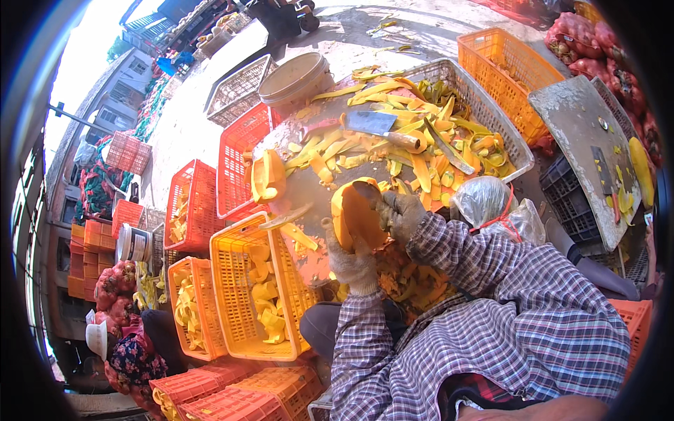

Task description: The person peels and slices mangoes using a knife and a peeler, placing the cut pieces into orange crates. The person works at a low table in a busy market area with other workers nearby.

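Observation:
In the middle of the head view, my gloved left hand (354, 266) grips a hollowed piece of peeled pumpkin (345, 214) from below. My gloved right hand (403, 214) is closed on a dark, rounded scraping tool (367, 189), its head at the pumpkin's upper rim. The tool's handle is hidden in the glove. Beneath my hands lies stringy pumpkin pulp (416, 279). On the worktop beyond rest a cleaver (370, 122) with a wooden handle, a long blade (448, 150) and another narrow blade (287, 216). A peeled pumpkin chunk (267, 176) sits at the worktop's left edge.
Pumpkin peelings (389, 97) spread over the worktop and into a grey crate (518, 152). At left, a yellow crate (224, 294) and an orange crate (176, 305) hold cut pumpkin. A bucket (295, 81) stands behind. One person in a white hat (97, 339) is at lower left.

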Tool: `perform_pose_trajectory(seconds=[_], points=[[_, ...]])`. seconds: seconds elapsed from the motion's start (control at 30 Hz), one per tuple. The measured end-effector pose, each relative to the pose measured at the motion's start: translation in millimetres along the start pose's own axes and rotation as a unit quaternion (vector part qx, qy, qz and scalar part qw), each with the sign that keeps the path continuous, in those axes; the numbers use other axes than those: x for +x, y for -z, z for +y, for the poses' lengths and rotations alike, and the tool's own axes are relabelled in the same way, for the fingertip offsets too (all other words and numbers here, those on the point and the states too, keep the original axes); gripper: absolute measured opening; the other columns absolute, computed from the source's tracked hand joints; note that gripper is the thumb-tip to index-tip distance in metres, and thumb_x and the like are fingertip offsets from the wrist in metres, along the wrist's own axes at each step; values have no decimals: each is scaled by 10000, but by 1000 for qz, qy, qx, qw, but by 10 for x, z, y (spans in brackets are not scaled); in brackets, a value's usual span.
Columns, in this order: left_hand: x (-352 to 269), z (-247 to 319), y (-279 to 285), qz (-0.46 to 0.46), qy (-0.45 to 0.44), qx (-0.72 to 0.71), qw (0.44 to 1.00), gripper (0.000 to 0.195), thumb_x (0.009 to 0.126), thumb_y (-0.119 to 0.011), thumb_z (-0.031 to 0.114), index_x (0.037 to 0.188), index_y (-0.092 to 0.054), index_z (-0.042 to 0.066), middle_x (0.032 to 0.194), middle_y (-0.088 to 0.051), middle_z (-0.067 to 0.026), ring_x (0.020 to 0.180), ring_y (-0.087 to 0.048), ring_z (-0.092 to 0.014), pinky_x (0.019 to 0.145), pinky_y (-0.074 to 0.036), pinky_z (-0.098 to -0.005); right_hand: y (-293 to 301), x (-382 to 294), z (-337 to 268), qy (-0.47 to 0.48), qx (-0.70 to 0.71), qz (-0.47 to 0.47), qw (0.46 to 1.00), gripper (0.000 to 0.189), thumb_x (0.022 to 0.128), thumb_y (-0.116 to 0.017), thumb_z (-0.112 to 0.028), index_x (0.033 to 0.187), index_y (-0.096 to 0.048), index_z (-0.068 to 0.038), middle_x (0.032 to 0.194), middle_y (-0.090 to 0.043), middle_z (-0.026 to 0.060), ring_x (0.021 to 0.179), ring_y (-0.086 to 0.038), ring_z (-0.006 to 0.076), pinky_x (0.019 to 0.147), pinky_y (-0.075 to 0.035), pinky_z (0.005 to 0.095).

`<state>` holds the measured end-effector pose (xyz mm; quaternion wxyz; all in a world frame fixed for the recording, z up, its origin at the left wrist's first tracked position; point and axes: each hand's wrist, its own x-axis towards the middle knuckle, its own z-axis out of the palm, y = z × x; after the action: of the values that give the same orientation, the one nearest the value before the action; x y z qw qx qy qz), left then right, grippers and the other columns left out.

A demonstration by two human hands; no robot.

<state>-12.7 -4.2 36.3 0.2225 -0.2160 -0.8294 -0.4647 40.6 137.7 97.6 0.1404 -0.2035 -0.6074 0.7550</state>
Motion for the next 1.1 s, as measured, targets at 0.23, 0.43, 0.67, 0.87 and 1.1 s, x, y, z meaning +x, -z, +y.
perform_pose_trajectory(seconds=[0.23, 0.43, 0.67, 0.87, 1.1], points=[[-264, 74, -156, -6, 99, -248, 964, 490, 936, -627, 145, 1374, -477, -18, 1110, -666, -224, 947, -689, -349, 795, -556, -386, -357, -119, 135, -21, -2, -34, 999, 258, 1031, -542, -260, 992, -665, -37, 685, -547, -34, 624, -518, 53, 566, -424, 228], [-215, -143, 10, -22, 183, -173, 968, 349, 875, -646, 33, 1207, -562, -38, 1008, -680, -94, 850, -663, -197, 756, -535, -308, -406, -440, 61, 45, 84, -248, 964, 294, 1022, -557, -276, 1052, -646, 2, 759, -536, -18, 642, -485, 73, 593, -416, 244], [-1, -387, 266, -52, 291, -178, 939, 340, 777, -684, 12, 1109, -616, -24, 959, -708, -108, 799, -675, -231, 734, -539, -338, 244, 529, 5, -52, -244, -51, 967, 236, 961, -619, -267, 1061, -710, -73, 830, -706, 92, 747, -661, 194, 717, -522, 347], [405, -464, 360, -125, 375, -205, 895, 329, 767, -690, -16, 1088, -622, -48, 968, -704, -116, 761, -671, -209, 677, -539, -308, 475, 1395, -103, -147, -516, -105, 838, 355, 873, -633, -185, 1225, -671, -154, 1230, -663, 124, 1153, -619, 266, 980, -483, 379], [883, -560, 31, -189, 401, -253, 860, 311, 769, -697, -23, 1074, -645, -58, 962, -704, -114, 763, -670, -205, 694, -545, -310, 130, 2493, -336, -103, -621, -84, 773, 414, 920, -586, -191, 1331, -595, -141, 1291, -630, 132, 1187, -597, 286, 1010, -474, 389]])
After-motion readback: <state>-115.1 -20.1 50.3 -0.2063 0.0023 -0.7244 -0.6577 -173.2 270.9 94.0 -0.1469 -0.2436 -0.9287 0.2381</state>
